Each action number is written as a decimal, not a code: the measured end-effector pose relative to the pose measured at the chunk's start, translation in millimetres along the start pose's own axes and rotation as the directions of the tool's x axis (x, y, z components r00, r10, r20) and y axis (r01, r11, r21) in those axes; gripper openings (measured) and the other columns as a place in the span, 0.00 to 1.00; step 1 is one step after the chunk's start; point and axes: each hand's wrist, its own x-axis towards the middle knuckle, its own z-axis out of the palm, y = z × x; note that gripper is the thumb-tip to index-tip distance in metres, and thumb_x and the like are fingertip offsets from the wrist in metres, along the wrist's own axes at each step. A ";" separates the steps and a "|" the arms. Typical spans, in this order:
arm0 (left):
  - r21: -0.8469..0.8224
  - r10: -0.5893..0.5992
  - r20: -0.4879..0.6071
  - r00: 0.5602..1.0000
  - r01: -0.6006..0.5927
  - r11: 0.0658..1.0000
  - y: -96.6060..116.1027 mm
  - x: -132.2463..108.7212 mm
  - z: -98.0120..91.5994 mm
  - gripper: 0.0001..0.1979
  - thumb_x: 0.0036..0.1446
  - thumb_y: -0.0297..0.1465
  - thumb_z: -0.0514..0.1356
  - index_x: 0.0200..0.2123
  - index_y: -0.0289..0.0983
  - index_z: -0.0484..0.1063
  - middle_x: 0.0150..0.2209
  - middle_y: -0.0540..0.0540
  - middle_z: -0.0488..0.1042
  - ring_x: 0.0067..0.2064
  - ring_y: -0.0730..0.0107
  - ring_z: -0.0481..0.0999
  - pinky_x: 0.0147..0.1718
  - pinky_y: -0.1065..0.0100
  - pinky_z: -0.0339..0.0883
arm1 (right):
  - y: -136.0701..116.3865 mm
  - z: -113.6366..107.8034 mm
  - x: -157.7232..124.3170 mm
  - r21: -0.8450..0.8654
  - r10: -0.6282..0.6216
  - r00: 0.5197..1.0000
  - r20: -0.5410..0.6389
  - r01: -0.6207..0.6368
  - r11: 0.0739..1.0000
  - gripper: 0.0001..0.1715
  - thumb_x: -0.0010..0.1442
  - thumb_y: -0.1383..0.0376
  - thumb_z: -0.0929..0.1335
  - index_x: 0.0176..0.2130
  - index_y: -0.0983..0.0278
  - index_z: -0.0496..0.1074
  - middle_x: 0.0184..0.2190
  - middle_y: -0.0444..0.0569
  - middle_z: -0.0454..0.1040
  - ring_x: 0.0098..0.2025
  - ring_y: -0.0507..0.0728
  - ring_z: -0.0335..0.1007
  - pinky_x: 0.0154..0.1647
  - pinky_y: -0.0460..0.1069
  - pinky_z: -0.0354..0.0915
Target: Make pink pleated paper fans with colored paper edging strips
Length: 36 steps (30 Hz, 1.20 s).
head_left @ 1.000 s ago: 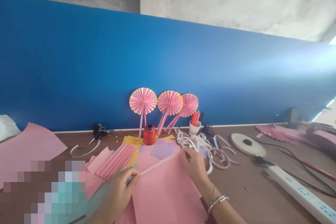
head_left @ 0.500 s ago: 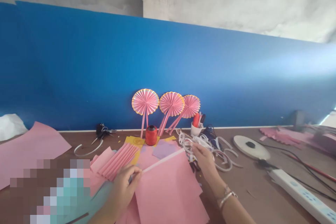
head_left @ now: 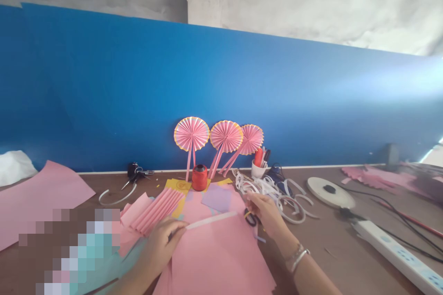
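My left hand point(head_left: 164, 242) pinches the upper left corner of a pink paper sheet point(head_left: 221, 256), at the end of a white strip point(head_left: 212, 220) that runs along the sheet's top edge. The strip looks like tape. My right hand point(head_left: 265, 209), wearing a bracelet at the wrist, has thumb and fingers pressed together just beyond the strip's right end. Whatever sits between those fingertips is too small to make out. Under that hand lie scissors with dark handles point(head_left: 249, 218). Left of the sheet rests a pleated pink paper point(head_left: 159, 212).
Three round pleated paper fans point(head_left: 191, 134) lean on the blue panel point(head_left: 138, 78). Before them stands a red thread spool point(head_left: 200, 178). Curled white strips point(head_left: 263, 187), a white pen cup point(head_left: 259, 170), a round cream device point(head_left: 330, 193) and a power strip point(head_left: 398, 253) are to the right.
The pink sheet and its strip have come lower and flatter, the right end dropping most. My right hand has shifted slightly left, revealing the scissors handles. My left hand stays nearly in place.
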 end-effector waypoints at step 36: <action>-0.145 -0.084 -0.051 0.995 0.075 0.986 -1.0 -2.3 2.3 0.17 0.54 0.35 0.56 0.47 0.40 0.72 0.38 0.45 0.77 0.41 0.63 0.75 0.44 0.62 0.68 | 2.1 -0.7 1.9 0.072 -0.016 0.999 -0.035 0.019 0.997 0.18 0.39 0.57 0.75 0.29 0.68 0.79 0.22 0.47 0.73 0.25 0.52 0.64 0.26 0.46 0.60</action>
